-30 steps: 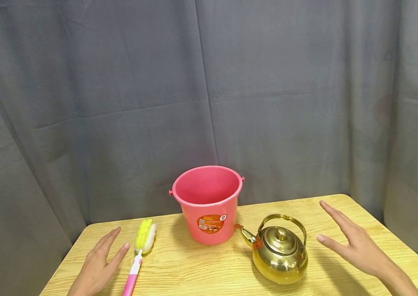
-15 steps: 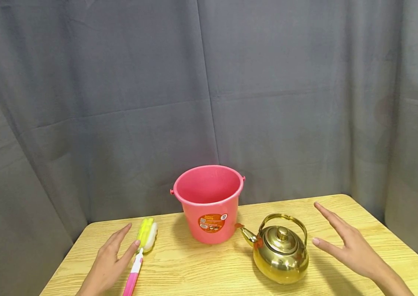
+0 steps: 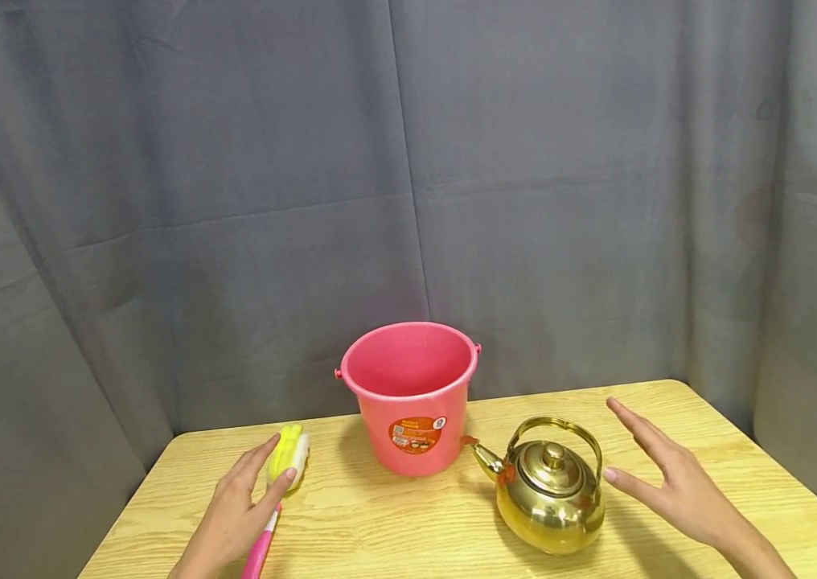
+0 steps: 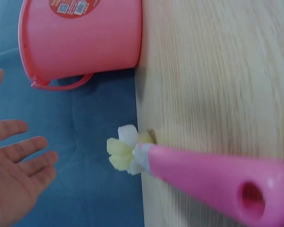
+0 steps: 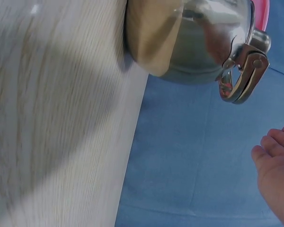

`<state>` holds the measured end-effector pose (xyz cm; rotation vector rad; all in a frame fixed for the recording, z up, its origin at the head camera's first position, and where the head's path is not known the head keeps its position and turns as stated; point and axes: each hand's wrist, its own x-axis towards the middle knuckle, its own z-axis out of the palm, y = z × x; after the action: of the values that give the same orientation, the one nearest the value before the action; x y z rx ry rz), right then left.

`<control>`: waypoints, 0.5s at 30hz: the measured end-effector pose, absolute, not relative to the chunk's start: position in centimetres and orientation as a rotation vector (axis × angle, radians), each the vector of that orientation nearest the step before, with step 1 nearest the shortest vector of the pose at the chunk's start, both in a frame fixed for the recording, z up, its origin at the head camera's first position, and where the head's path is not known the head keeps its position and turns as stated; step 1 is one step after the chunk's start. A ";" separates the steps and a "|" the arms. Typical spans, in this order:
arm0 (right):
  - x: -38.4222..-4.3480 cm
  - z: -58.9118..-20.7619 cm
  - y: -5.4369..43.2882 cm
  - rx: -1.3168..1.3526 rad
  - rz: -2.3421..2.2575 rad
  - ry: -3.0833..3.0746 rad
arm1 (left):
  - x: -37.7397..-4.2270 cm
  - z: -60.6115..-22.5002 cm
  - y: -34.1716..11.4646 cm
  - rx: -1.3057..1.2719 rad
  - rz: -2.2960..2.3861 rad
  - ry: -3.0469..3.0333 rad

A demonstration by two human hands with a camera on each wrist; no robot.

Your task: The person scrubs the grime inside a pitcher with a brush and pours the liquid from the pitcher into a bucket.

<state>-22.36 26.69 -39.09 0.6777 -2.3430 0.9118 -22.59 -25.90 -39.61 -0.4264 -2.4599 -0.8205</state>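
Note:
My left hand [image 3: 231, 511] hovers over a sponge brush [image 3: 287, 458], fingers spread and holding nothing. The brush has a yellow and white head and a pink handle [image 4: 199, 175]; in the head view the hand hides part of its neck. Over at the right, my right hand [image 3: 679, 486] is held in the air beside a shiny gold teakettle [image 3: 552, 511], thumb apart from the straight fingers. Its thumb tip appears close to the arched kettle handle [image 3: 571, 424]. The right wrist view shows a gap between the fingers [image 5: 277, 149] and the kettle.
A pink bucket [image 3: 412, 418] with an orange label stands at the back middle of the wooden table [image 3: 379, 531]. The kettle's spout points toward it. Grey curtain [image 3: 293, 177] hangs directly behind the table and along both sides.
My left hand has moved right, from beside the brush to above it. My right hand has shifted slightly left toward the kettle. Brush, bucket and kettle stay where they were on the table.

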 end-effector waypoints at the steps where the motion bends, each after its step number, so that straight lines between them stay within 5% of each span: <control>1: -22.4 -39.1 26.6 0.680 0.924 -2.342 | -22.6 -39.7 -25.7 -0.427 -0.827 -2.456; 15: -22.2 -39.3 25.7 0.670 0.943 -2.339 | -23.6 -40.0 -23.7 -0.502 -0.848 -2.354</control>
<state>-22.18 25.70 -39.30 0.6699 -2.3388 0.9428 -23.62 -23.67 -39.97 -0.5018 -2.3538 -0.8475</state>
